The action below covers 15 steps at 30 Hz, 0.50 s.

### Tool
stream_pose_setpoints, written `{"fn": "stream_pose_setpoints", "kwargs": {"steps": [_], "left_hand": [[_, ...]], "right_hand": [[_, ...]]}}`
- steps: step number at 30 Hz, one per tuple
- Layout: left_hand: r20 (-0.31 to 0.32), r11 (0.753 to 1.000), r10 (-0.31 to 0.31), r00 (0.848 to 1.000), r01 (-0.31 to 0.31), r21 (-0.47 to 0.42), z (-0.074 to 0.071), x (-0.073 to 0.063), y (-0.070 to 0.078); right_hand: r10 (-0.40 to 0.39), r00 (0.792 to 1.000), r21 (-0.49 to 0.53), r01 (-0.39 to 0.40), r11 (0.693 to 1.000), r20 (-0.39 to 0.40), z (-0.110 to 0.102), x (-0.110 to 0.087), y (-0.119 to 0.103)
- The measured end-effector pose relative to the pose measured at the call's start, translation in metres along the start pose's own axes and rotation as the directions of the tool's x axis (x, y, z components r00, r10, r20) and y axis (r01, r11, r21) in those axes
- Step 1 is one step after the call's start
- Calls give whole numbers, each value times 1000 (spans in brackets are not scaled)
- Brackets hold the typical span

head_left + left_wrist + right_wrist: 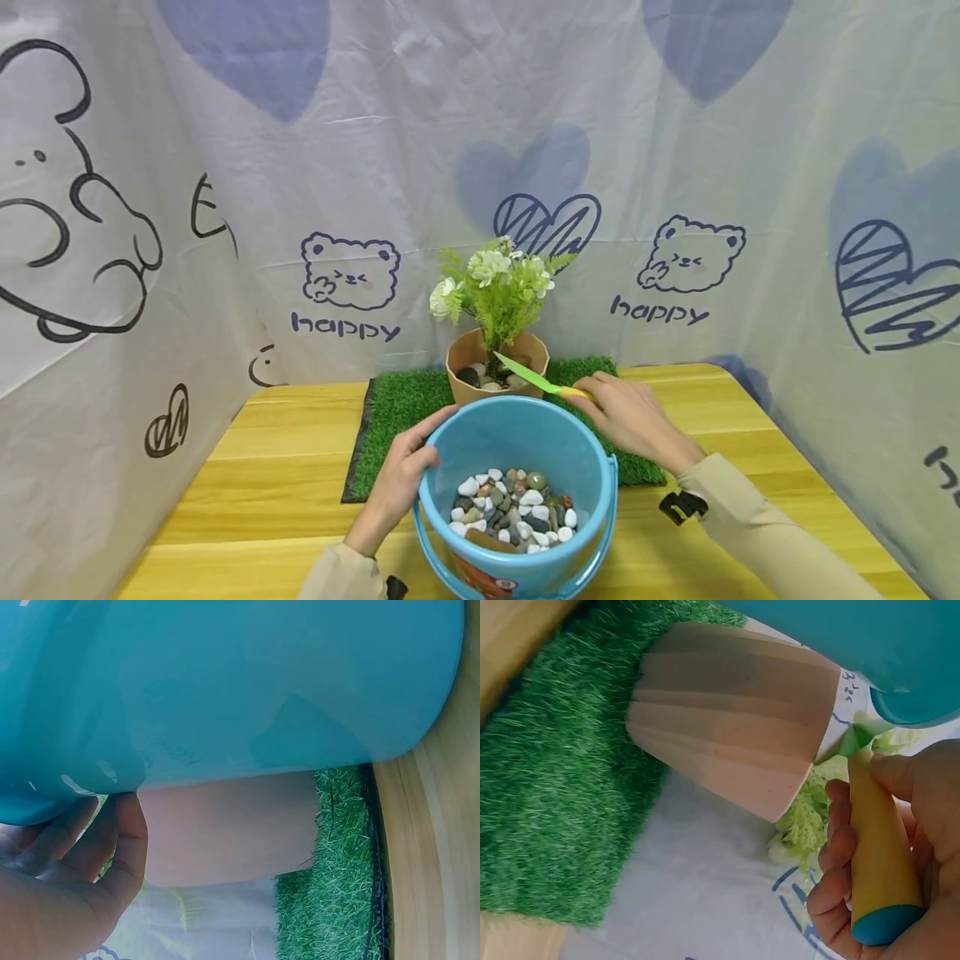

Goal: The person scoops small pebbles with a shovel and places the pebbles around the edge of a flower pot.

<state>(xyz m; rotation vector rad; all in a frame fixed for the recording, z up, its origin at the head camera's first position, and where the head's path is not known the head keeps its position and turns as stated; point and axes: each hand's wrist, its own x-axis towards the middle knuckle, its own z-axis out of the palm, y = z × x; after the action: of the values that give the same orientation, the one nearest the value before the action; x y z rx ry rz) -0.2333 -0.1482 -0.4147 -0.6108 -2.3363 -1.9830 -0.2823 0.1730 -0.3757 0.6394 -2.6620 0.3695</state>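
Note:
A blue bucket (517,417) with several white, grey and brown pebbles (517,508) inside stands at the table's front. My left hand (401,471) grips its left rim, thumb over the edge; in the left wrist view the fingers (127,840) lie against the outer wall. My right hand (626,417) holds a small garden trowel (528,372) by its yellow handle (885,855). The trowel's green blade points left, in front of a tan flowerpot (459,367). White flowers with green leaves (498,287) rise from stones in the pot.
Beneath the pot lies a green artificial turf mat (405,417) on the yellow wooden table (262,467). A printed white cloth (450,100) hangs close behind the pot and along both sides. The bucket's handle (435,554) hangs down at its front.

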Motion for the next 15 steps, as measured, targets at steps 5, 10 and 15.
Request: {"fn": "stream_pose_setpoints", "kwargs": {"steps": [5, 10, 15], "left_hand": [[-16, 1000, -6, 1000, 6, 11, -1, 1, 1], [-12, 1000, -8, 1000, 8, 10, 0, 2, 1], [-9, 1000, -11, 1000, 11, 8, 1, 1, 1]], "right_hand": [[43, 999, 3, -43, 999, 1, -1, -12, 5], [66, 998, 33, -66, 997, 2, 0, -19, 10], [77, 997, 55, -77, 996, 6, 4, -27, 14]]}}
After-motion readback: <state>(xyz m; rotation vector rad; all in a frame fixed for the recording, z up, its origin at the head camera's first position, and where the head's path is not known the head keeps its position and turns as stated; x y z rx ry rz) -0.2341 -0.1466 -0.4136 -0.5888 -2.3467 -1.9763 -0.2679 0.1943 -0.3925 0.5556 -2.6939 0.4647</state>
